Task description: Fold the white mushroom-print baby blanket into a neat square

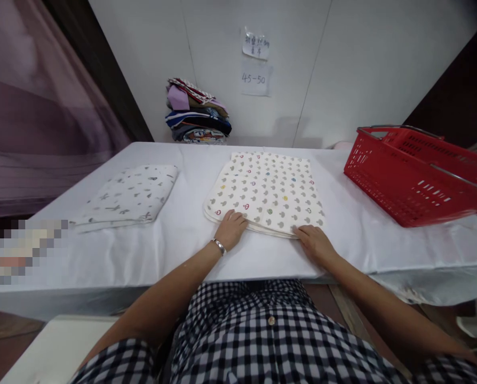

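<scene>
At six o'clock on the white table, both hands rest on the near edge of a folded patterned cloth. Left hand lies palm down on the cloth's near left corner, fingers loosely spread and flat, gripping nothing; a metal bracelet circles its wrist. Right hand sits at the near right corner, fingers curled lightly over the stacked edges, pressing down on them, not pinching as far as the view shows. Both forearms run in from the bottom of the view, elbows wide, wrists low and nearly level with the tabletop, converging toward twelve o'clock.

The cloth looks soft, light and limp, folded into several layers whose edges show as thin lines along the near side. It would probably sag or slip out of its fold if lifted by one corner; taking it at both near corners, or sliding flat hands under the whole stack, seems the safer hold. Its surface seems matte and not slippery.

Outward at ten o'clock lies a second folded cloth with a grey print, well apart from the first. At two to three o'clock a red plastic basket stands on the table's right part. At twelve o'clock, against the wall, sits a pile of folded fabrics, with two paper notes taped above and to the right of it.
</scene>
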The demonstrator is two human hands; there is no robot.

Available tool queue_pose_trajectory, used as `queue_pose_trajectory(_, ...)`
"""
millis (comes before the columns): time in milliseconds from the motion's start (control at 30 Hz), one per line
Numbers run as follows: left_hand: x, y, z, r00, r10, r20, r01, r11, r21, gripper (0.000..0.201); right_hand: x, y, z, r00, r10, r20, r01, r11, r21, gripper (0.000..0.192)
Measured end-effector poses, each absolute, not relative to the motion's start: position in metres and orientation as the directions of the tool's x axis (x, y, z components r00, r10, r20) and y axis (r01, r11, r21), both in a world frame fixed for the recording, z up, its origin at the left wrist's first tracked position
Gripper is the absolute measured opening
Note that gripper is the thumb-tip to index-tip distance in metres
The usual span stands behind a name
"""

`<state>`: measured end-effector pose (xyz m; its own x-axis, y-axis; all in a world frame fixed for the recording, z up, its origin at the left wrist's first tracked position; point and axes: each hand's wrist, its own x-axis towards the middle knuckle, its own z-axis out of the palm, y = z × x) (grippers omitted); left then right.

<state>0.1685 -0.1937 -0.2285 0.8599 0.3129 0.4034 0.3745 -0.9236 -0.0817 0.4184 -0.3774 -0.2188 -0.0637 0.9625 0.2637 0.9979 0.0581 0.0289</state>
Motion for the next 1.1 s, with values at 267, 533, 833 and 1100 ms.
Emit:
queue_pose_trajectory(267, 0.152, -0.194, -0.224, 0.835, 0.366, 0.410, 0.373, -0.926, 0.067, 0.018, 0.412, -0.373, -0.213, -0.086, 0.973, 0.216, 0.995, 0.095, -0.034, 0.025)
queue_pose_trajectory(533, 0.160, -0.189, -0.223, 0.773, 0.474, 0.422, 0.449, -0.878, 0.164, 0.016, 0.380, -0.337, -0.212, -0.122, 0.970, 0.212, 0.984, 0.146, -0.102, 0.024)
queue_pose_trajectory(833, 0.163, -0.180, -0.226, 0.781, 0.525, 0.338, 0.492, -0.851, 0.185, 0.014, 0.361, -0.312, -0.221, -0.118, 0.936, 0.330, 0.978, 0.167, -0.125, 0.026)
queue_pose_trajectory(1100, 0.156, -0.174, -0.230, 0.798, 0.481, 0.362, 0.450, -0.876, 0.173, 0.012, 0.362, -0.306, -0.227, -0.164, 0.848, 0.505, 0.953, 0.268, -0.140, 0.022)
